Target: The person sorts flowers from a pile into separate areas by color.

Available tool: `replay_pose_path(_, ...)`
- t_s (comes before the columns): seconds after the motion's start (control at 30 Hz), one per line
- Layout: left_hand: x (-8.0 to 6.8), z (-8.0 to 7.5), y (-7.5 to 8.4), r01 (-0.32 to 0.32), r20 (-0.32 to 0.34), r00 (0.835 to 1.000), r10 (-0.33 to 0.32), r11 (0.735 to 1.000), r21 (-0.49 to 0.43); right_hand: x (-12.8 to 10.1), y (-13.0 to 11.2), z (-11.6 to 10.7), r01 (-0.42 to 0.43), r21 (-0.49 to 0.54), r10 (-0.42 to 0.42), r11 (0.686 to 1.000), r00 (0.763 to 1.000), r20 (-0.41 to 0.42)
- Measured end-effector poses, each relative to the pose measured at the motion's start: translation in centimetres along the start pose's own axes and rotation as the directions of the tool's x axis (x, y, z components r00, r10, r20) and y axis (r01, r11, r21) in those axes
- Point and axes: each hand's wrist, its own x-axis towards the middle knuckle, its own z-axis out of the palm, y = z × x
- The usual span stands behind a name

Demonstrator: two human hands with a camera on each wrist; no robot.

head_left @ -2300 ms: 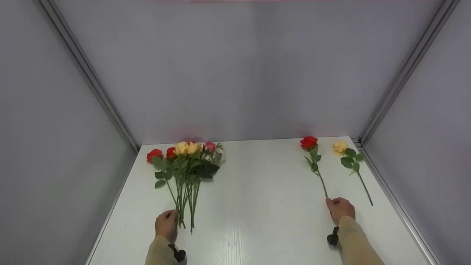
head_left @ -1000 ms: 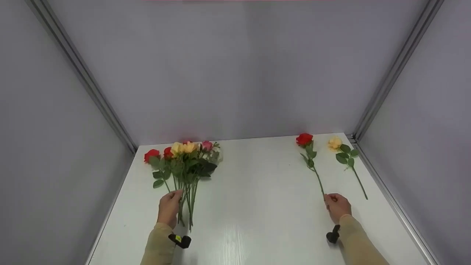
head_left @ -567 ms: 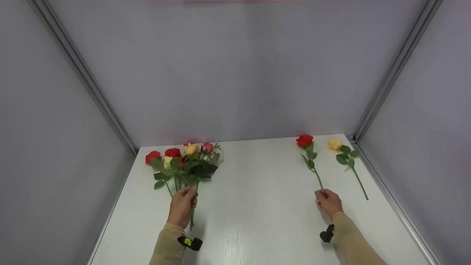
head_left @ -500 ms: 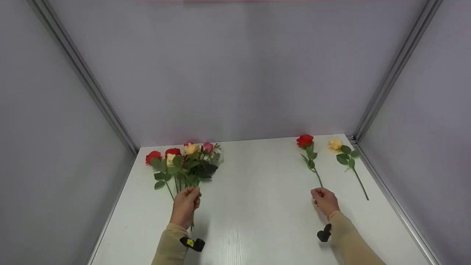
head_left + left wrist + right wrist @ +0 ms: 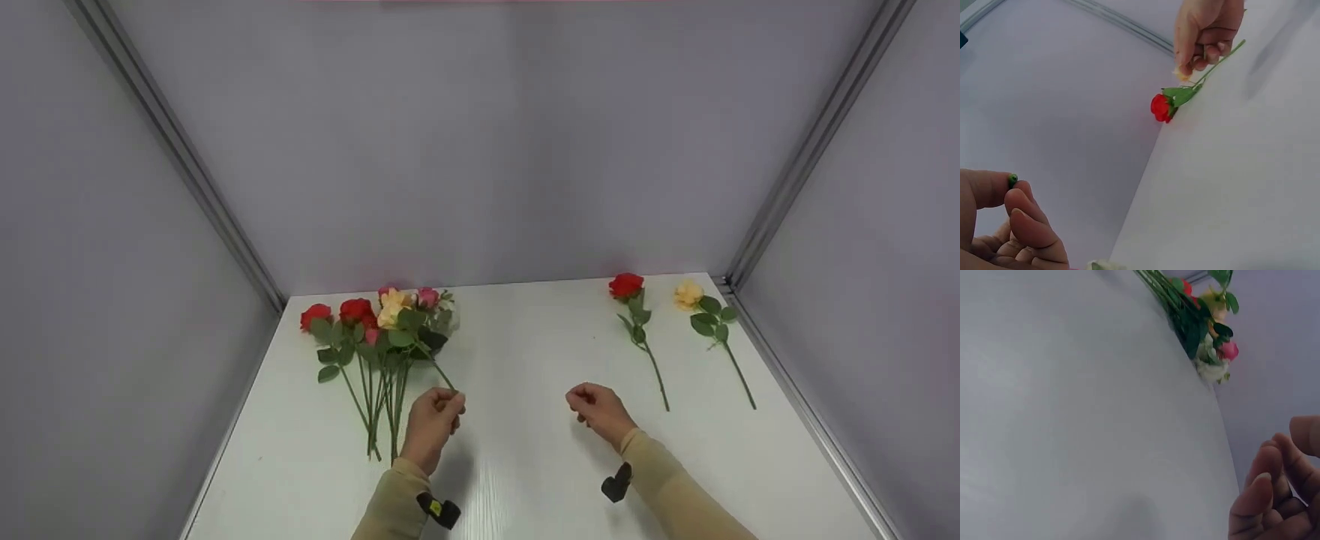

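The left hand (image 5: 433, 420) is pinching a yellow rose's stem (image 5: 439, 370) beside the bunch (image 5: 379, 330); the right hand (image 5: 596, 409) is hovering loosely curled, holding nothing

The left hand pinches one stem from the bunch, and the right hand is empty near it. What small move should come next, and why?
Probably bring the left hand a little toward the right hand to pass over the stem. The left hand pinches the stem's lower end, its bloom is still among the bunch, and the right hand, loosely curled, holds nothing; the red rose lies apart from it.
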Motion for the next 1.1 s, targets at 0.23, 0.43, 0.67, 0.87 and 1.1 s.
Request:
replay_pose_path(0.23, -0.1, 3.7, -1.3, -0.033, 0.07, 0.997, 0.027, 0.996, 0.085, -0.2, -2.7, 2.7, 0.075, -0.022, -0.071, 0.997, 0.985, 0.156)
replay_pose_path(0.43, 0.1, 6.4, -2.4, -0.013, 0.12, 0.993, -0.008, 0.986, 0.167, 0.1, -3.8, 3.8, 0.085, 0.001, -0.083, 0.996, 0.976, 0.199)
replay_pose_path(0.67, -0.5, 8.3, -3.5, -0.022, 0.18, 0.983, -0.019, 0.975, 0.221, 0.0, -3.5, 4.6, 0.041, -0.003, -0.039, 0.999, 0.967, 0.253)
replay_pose_path(0.87, -0.7, 9.1, -4.1, -0.126, 0.214, 0.975, 0.054, 0.933, 0.338, 0.0, -3.2, 4.9, 0.038, 0.001, -0.037, 0.999, 0.97, 0.242)
replay_pose_path(1.1, -0.7, 9.4, -4.5, -0.178, 0.231, 0.969, 0.087, 0.894, 0.41, 0.2, -2.8, 5.1, 0.023, -0.01, -0.02, 1.0, 0.978, 0.209)
